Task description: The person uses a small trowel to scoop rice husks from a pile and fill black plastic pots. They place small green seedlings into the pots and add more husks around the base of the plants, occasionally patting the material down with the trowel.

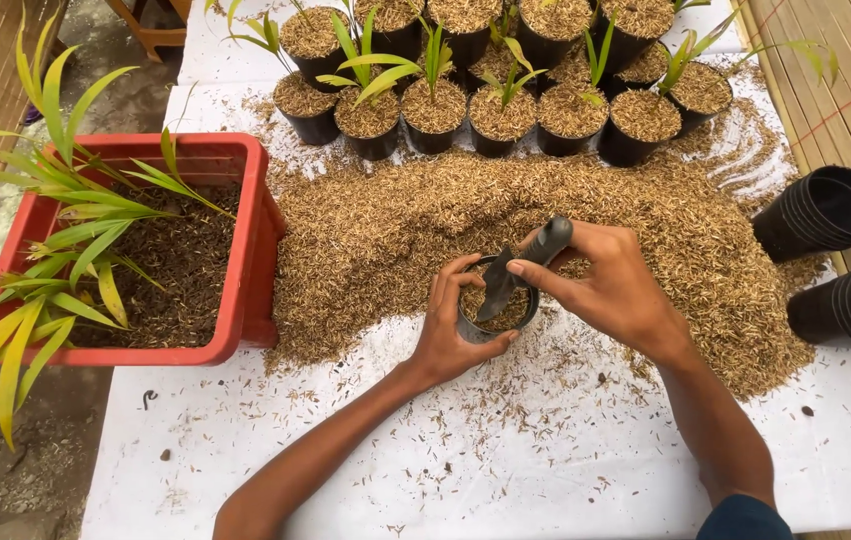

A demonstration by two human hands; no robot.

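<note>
— So, what do we have in our hands?
— Our left hand (448,335) wraps around a small black plastic pot (493,322) near the middle of the white-covered table (505,470), at the near edge of the heap of tan rice husk (385,230). Our right hand (610,285) grips a dark grey plastic hand trowel (520,268), blade tipped down into the pot — husk already lies inside.
— And around us?
— At the table's left edge sits a red plastic crate (245,240) with dark soil and green long-leaved seedlings (65,230). Along the far edge stand filled black pots with young shoots (435,110). At the right edge lie two stacks of empty black pots (830,210), on their sides.
</note>
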